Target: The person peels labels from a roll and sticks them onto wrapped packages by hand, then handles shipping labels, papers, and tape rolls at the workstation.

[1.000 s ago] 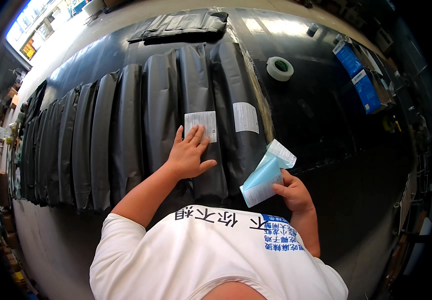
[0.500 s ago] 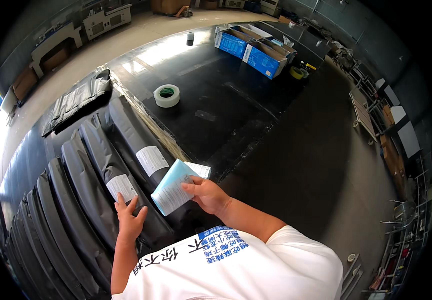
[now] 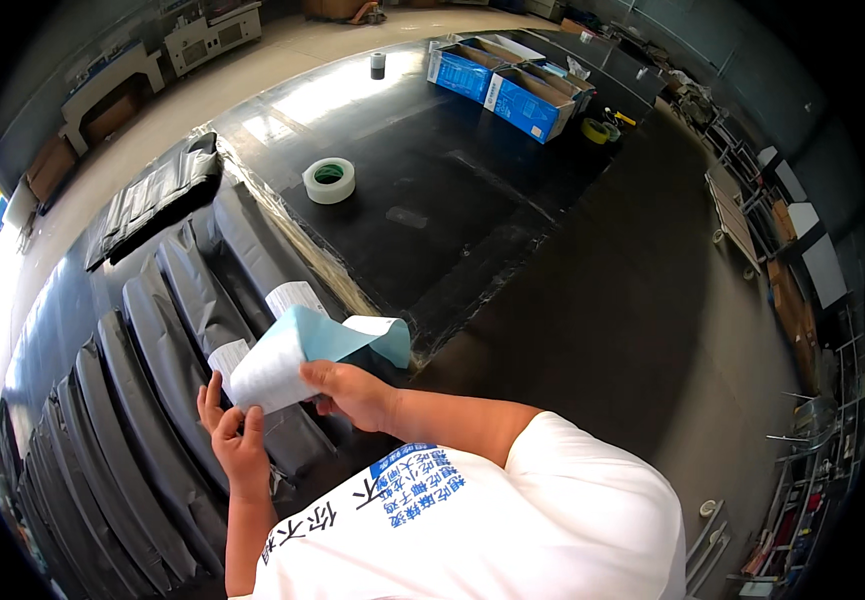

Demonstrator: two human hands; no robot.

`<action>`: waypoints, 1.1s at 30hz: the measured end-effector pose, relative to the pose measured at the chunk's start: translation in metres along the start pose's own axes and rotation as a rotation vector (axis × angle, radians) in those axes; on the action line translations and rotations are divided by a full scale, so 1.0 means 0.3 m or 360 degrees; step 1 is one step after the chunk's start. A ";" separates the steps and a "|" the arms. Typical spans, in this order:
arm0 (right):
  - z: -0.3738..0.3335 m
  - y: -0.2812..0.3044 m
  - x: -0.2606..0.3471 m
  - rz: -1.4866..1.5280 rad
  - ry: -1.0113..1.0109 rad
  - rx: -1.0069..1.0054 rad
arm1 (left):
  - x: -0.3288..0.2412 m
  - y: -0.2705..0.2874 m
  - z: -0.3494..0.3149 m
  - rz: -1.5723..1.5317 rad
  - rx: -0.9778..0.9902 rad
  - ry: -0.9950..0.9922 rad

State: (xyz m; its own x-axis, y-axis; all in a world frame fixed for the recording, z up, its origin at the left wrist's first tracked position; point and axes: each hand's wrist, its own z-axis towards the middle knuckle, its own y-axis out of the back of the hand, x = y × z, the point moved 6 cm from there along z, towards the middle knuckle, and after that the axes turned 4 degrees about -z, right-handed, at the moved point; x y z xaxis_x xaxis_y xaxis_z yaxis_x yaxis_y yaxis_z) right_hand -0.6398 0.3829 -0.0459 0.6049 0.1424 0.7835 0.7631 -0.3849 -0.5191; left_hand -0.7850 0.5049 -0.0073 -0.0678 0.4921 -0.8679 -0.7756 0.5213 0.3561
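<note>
My right hand is closed on a strip of white labels with a pale blue backing. The strip bends and its far end curls up to the right. My left hand has its fingers apart beside the strip's lower left corner. Its thumb and index fingertips are at that edge; a firm grip is not visible. Under the strip lie long black wrapped packages side by side. White labels stick on the two nearest the strip, partly covered by it.
A roll of clear tape lies on the black table. Blue open boxes stand at its far right, near yellow tape. A small grey-and-white roll stands at the back. Folded black sheeting lies left.
My right hand has moved left with the label strip, which now bends more. My left hand has come off the label on a black package and drawn down and left to the strip's edge.
</note>
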 end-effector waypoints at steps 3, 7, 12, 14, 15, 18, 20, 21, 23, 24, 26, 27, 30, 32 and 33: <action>-0.011 -0.022 0.042 -0.1248 0.0704 0.0025 | 0.095 -0.005 -0.013 -0.1034 -0.0181 0.0760; 0.040 0.021 0.038 -0.0789 0.0904 0.0024 | 0.101 -0.050 -0.049 -0.1168 -0.0125 0.1027; 0.017 0.035 0.105 -0.0866 0.0799 -0.0033 | -0.155 -0.017 0.014 0.0776 -0.0033 -0.0656; 0.028 0.011 0.082 -0.0734 0.0625 0.0055 | -0.200 -0.046 0.006 0.1156 0.0285 -0.0733; 0.032 -0.012 0.068 -0.0660 0.0584 0.0112 | -0.176 -0.037 0.009 0.1122 0.0325 -0.0697; 0.041 -0.078 0.036 -0.0629 0.0591 0.0169 | -0.130 0.016 -0.008 0.0978 0.0343 -0.0532; 0.041 -0.115 0.023 -0.0667 0.0649 0.0158 | -0.104 0.049 -0.021 0.0861 0.0328 -0.0417; 0.035 -0.124 0.021 -0.0871 0.0715 0.0065 | -0.096 0.058 -0.036 0.0868 0.0266 -0.0485; 0.029 -0.171 0.014 -0.1166 0.0848 -0.0083 | -0.094 0.094 -0.064 0.0871 0.0147 -0.0570; 0.028 -0.194 0.002 -0.1162 0.0846 -0.0085 | -0.082 0.110 -0.068 0.0824 0.0142 -0.0589; 0.031 -0.239 -0.025 -0.1348 0.0812 -0.0141 | -0.051 0.173 -0.081 0.0745 0.0244 -0.0574; 0.028 -0.268 -0.027 -0.1500 0.0793 -0.0156 | -0.042 0.202 -0.081 0.0729 0.0253 -0.0578; 0.036 -0.318 -0.068 -0.1351 0.0469 -0.0174 | 0.025 0.269 -0.069 0.0475 0.0521 -0.0364; 0.043 -0.333 -0.079 -0.1337 0.0385 -0.0148 | 0.116 0.284 -0.058 -0.0003 0.0911 0.0186; 0.041 -0.338 -0.084 -0.1328 0.0305 -0.0101 | 0.185 0.286 -0.064 -0.0605 0.0944 0.0581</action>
State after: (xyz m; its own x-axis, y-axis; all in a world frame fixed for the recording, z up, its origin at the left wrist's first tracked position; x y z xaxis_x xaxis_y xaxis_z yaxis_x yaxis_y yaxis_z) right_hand -0.7295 0.4294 -0.0172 -0.2021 0.2471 0.9477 0.9236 -0.2737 0.2684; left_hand -0.8674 0.5636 -0.0317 -0.1464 -0.0006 -0.9892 -0.3298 0.9428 0.0482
